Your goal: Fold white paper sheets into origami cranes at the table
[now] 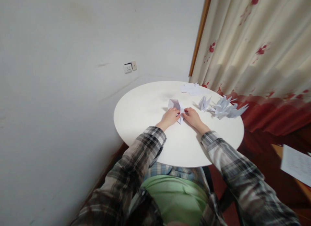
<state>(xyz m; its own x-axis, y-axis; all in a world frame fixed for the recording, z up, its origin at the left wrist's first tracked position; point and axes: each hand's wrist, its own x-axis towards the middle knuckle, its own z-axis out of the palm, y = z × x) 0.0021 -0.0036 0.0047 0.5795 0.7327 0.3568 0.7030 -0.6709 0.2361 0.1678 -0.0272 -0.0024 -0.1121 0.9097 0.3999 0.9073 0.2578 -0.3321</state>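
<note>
A partly folded sheet of white paper (174,104) lies on the round white table (138,119), with one flap standing up at its far side and a narrow point toward me. My left hand (170,116) is closed on its left side, fingers pressed at the middle fold. On the opposite edge, my right hand (191,115) pinches the paper between thumb and fingers. The fingertips partly cover the folds between them.
Several folded paper cranes (222,107) stand in a cluster at the table's right, with another crane (204,103) beside them. Flat white paper (191,89) lies at the far edge. A wall socket (127,68) and a floral curtain (243,51) are beyond.
</note>
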